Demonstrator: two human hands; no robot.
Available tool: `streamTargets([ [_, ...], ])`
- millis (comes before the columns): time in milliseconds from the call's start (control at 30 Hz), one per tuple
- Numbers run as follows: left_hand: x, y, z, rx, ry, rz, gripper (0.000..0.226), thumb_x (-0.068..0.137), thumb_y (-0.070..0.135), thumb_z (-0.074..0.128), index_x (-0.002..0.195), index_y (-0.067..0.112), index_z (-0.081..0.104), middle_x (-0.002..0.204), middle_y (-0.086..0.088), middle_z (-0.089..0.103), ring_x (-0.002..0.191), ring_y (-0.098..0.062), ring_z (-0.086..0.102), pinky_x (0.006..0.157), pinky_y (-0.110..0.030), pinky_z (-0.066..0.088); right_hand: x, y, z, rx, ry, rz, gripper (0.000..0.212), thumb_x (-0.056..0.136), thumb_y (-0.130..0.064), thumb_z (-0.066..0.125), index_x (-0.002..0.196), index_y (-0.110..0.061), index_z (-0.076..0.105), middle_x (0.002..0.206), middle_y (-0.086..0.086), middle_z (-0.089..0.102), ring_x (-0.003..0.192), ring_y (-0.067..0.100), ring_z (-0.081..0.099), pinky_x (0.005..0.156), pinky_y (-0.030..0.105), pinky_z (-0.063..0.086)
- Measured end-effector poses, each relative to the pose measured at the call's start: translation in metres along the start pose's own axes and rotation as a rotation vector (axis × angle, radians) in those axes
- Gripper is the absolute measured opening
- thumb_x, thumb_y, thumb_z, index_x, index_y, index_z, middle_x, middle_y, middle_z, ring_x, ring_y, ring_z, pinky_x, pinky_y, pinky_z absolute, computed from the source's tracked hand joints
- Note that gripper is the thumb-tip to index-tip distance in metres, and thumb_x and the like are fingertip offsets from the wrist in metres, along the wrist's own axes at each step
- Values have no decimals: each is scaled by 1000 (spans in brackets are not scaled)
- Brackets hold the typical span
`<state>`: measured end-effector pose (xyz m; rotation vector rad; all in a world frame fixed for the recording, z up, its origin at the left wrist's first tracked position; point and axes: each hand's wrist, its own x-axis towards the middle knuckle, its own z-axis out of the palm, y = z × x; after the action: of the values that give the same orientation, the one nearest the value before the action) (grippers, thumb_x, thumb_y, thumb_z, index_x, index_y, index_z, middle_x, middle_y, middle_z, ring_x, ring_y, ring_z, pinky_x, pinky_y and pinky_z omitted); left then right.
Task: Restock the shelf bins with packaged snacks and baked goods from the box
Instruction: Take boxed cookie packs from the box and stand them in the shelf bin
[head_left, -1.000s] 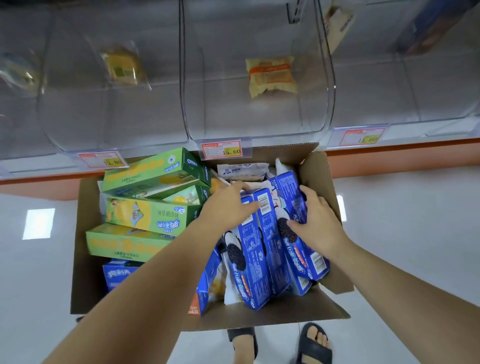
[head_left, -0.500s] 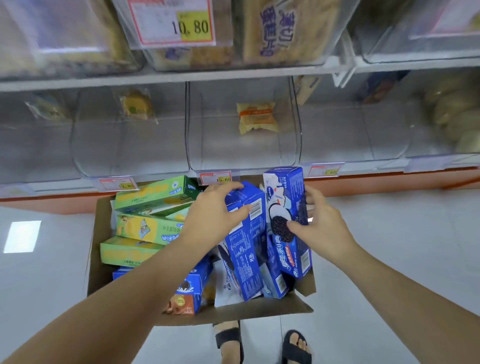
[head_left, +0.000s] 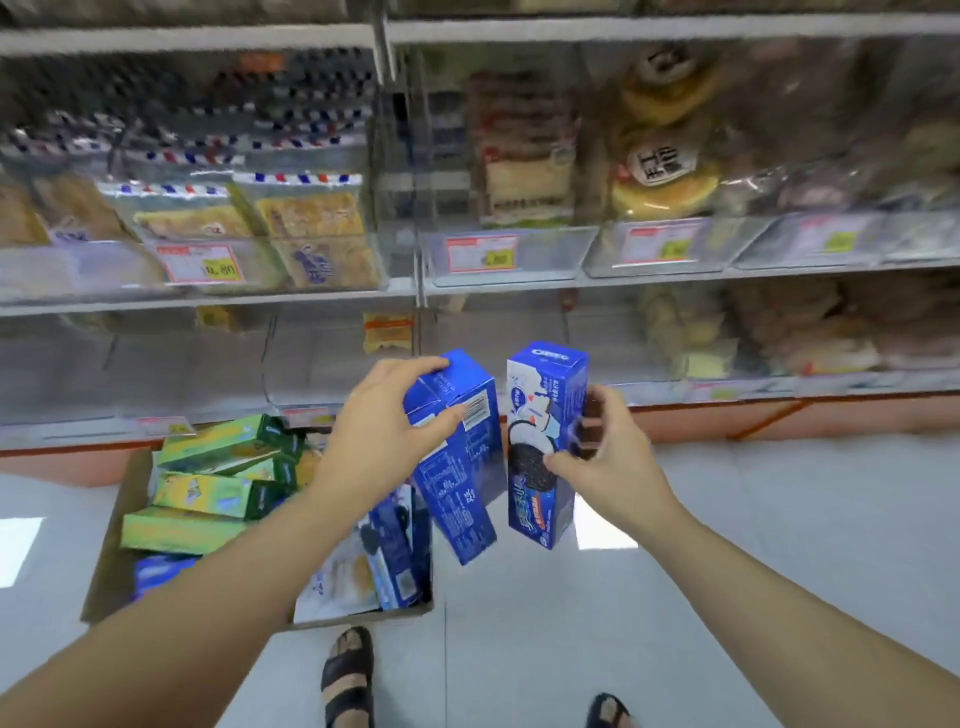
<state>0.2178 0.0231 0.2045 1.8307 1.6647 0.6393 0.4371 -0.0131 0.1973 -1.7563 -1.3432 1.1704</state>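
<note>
The glossy white tiled floor (head_left: 779, 545) has one thin joint line (head_left: 445, 665) running toward the viewer. Two bright rectangular light reflections (head_left: 18, 551) (head_left: 605, 530) lie on it. A multi-tier grey shelving unit (head_left: 675, 278) fills the far side, and a vertical grey post (head_left: 418, 280), probably metal, divides it. Each tier carries clear plastic shelf bins (head_left: 587, 254); motion blur softens their outlines. Red-and-yellow paper price labels (head_left: 202, 262) are fixed to the bin fronts. An orange base strip (head_left: 779, 410) runs below the lowest tier, where it meets the floor.
</note>
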Motion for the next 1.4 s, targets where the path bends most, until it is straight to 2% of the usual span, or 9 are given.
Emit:
streamTargets([
  [200,-5,88,77,-83,84,2,46,82,33,72,125,27,58,121,8,54,112,-8,51,94,-22,38,-8,33,-102,-49,11,-24,52,71,-5,72,113,-23,47,99,-17,63,89,1,61,76,23,50],
  [333,-6,111,107,-102,118,41,45,84,29,71,126,26,57,121,12,50,114,-8,50,92,-21,38,-1,47,-134,-23,62,-41,53,71,0,71,110,-24,46,99,-20,61,86,-9,59,70,10,46],
  [533,28,108,136,-119,257,205,44,82,40,62,124,28,54,122,14,43,114,-13,48,89,-2,29,32,55,-144,92,162,-153,55,68,-8,78,102,-34,44,105,-16,59,90,-6,59,72,13,49],
  [700,72,105,171,-109,350,334,42,83,41,56,122,32,46,125,11,39,115,-16,46,90,-23,38,78,78,-142,99,263,-245,55,74,-1,74,101,-36,42,113,2,60,102,7,60,78,15,50],
  [933,131,75,237,-55,436,465,41,83,36,60,122,28,48,125,5,41,110,-18,47,89,-15,34,147,142,-139,82,295,-302,53,76,0,74,112,-24,42,108,-1,61,95,5,60,77,11,48],
  [1167,181,36,293,41,479,479,42,82,47,55,121,33,47,124,9,42,107,-19,52,76,-31,50,223,206,-133,-56,300,-419,52,74,1,73,109,-22,43,102,-6,61,81,-8,56,72,1,39],
  [1267,196,19,312,85,493,432,44,79,52,52,120,38,47,121,7,51,102,-25,60,71,-37,55,251,229,-129,-125,311,-474,51,74,0,74,114,-17,47,108,-7,57,98,4,54,74,-3,33],
  [1333,203,12,322,120,506,424,45,79,54,52,120,36,52,118,3,57,96,-27,63,69,-40,56,266,243,-126,-192,311,-477,53,74,-3,75,120,-12,51,109,-6,56,101,9,51,75,4,34],
  [1400,210,9,326,138,545,435,45,81,53,52,119,30,59,116,1,60,93,-27,64,69,-39,55,282,256,-123,-273,323,-508,56,72,-9,76,122,-14,52,113,0,60,107,19,54,82,21,38],
])
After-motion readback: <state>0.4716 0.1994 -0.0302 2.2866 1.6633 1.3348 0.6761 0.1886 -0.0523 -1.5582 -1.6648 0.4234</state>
